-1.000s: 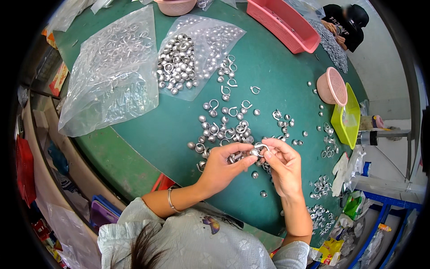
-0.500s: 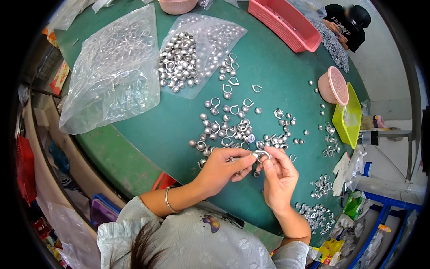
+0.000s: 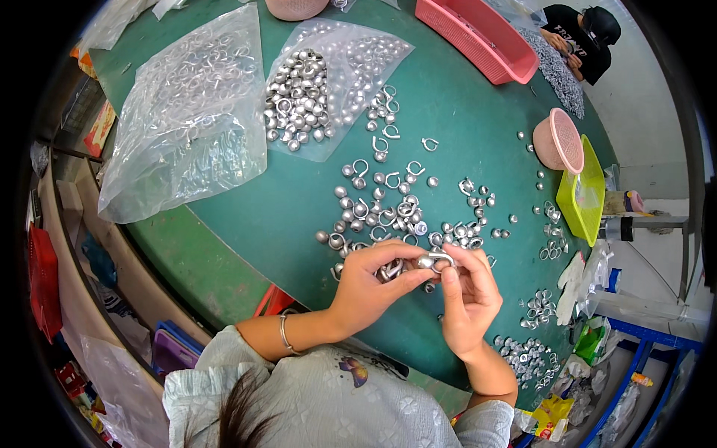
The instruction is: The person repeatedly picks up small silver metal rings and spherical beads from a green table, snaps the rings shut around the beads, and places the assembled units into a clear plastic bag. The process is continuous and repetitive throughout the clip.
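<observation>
Between thumb and index finger, my left hand [image 3: 366, 290] grips a silver metal ball [image 3: 425, 261]; a few more metal pieces [image 3: 389, 270] sit in its curled fingers. My right hand [image 3: 469, 302] pinches an open metal ring [image 3: 446, 258] from the right. Ball and ring meet between my fingertips; whether they are joined I cannot tell. Just beyond my hands lies a loose cluster of silver balls [image 3: 341, 192] and open rings [image 3: 393, 180], some of them touching or paired.
A clear bag of rings [image 3: 179, 134] and an open bag of balls [image 3: 373, 52] lie far left. Pink baskets [image 3: 478, 45], a lime tray [image 3: 586, 198] and a white glove [image 3: 570, 287] rest along the right. More small parts [image 3: 526, 362] lie near right. Another person [image 3: 582, 41] works at the far edge.
My left thumb has dropped away from the fingertips a little, baring the ball and the pieces in that hand. The ball now sits against the ring's end. The right hand has barely moved.
</observation>
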The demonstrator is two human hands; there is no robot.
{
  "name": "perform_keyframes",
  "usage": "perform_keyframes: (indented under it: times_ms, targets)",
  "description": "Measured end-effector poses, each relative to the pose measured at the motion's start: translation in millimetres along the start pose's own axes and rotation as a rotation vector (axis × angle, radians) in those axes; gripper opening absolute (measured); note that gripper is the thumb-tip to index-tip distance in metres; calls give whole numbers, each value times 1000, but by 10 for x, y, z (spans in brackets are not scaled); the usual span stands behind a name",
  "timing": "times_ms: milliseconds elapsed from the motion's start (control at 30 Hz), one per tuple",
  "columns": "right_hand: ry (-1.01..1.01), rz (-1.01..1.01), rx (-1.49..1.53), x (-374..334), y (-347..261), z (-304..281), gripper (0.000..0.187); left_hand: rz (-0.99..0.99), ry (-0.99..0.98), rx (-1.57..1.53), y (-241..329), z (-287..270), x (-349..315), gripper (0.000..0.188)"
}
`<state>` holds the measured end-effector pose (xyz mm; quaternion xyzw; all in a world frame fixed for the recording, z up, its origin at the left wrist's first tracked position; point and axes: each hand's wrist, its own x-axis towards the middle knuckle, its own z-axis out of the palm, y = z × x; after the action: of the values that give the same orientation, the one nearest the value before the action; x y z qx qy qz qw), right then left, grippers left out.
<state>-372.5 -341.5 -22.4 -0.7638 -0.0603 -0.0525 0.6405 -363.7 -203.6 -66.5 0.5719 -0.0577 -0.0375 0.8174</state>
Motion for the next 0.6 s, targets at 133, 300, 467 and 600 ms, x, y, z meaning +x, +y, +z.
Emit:
perform_keyframes:
  times_ms: [133,300,467,600]
  targets:
    - [-82,-239,-326,29,35,-74,27,-92,-45,-32,66,-26,12,19]
    - [-132,-241,-447,46,-39,-101,24,-305,-60,-87,79,-57,-6,20]
    - [-139,85,-29,31,-79,-59,18,323,67,326,34,1,-52,24]
    - [-66,140,78,-11,13,-1,17,259,28,343,5,-32,-13,21]
